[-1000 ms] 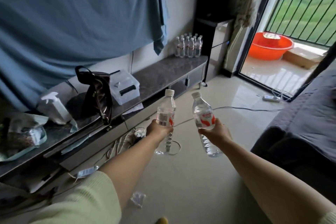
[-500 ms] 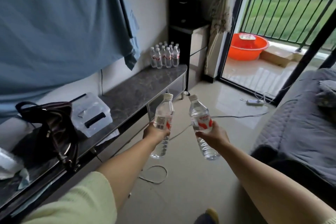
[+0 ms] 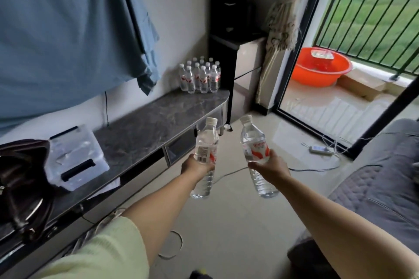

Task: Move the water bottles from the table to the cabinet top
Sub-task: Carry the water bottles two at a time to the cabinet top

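My left hand (image 3: 196,166) grips a clear water bottle (image 3: 206,140) with a white cap and red-white label, held upright above the floor. My right hand (image 3: 269,168) grips a second water bottle (image 3: 254,142) of the same kind, tilted slightly left. Both bottles hang in the air just right of the long dark marble-topped cabinet (image 3: 154,124). At the cabinet's far end, against the wall, stands a cluster of several matching bottles (image 3: 200,77).
A clear plastic box (image 3: 76,157) and a dark handbag (image 3: 20,186) sit on the cabinet's near part. Cables (image 3: 172,244) and a power strip (image 3: 320,149) lie on the floor. A grey sofa (image 3: 385,176) is at right, a black stand (image 3: 231,36) beyond the cabinet, an orange basin (image 3: 322,68) on the balcony.
I have walked along the cabinet toward its far end; the bottle cluster appears larger and nearer. Both hands keep the same grip on their bottles.
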A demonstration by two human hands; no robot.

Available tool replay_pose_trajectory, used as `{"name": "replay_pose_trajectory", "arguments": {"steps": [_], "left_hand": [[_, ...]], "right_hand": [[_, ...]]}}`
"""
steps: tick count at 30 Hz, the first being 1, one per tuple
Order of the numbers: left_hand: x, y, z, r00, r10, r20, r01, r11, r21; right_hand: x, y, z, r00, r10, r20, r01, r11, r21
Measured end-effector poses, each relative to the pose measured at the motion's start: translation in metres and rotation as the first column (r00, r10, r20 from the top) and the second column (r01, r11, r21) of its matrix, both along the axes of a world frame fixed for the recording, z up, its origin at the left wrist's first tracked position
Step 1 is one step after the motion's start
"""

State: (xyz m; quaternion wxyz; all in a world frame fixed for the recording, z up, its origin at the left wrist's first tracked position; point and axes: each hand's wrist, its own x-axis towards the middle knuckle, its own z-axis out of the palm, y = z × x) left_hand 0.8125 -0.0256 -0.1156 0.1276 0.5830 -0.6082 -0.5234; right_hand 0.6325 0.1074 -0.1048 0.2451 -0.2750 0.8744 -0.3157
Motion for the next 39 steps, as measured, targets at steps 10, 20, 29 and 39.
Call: {"name": "replay_pose_trajectory", "arguments": {"steps": [10,20,29,39], "left_hand": [[-0.131,-0.118,-0.017,0.999,-0.005,-0.034,0.007,0.999,0.052],[-0.230,-0.265,-0.008,0.999,0.028,0.029,-0.030,0.996,0.081],[-0.302,-0.401,-0.039,0.985,0.170,0.018,-0.170,0.981,0.089],[-0.347,-0.498,-0.063,0.953,0.300,-0.043,-0.288,0.940,0.180]], "right_hand": [[-0.128,-0.109,-0.019,1.000,0.006,0.014,-0.006,1.000,0.004],[-0.239,-0.260,-0.019,1.000,-0.008,0.026,0.008,1.000,0.013],[-0.327,-0.421,-0.043,0.983,0.137,0.123,-0.138,0.990,-0.002],[-0.382,-0.564,-0.065,0.973,0.175,0.150,-0.184,0.982,0.045]]}}
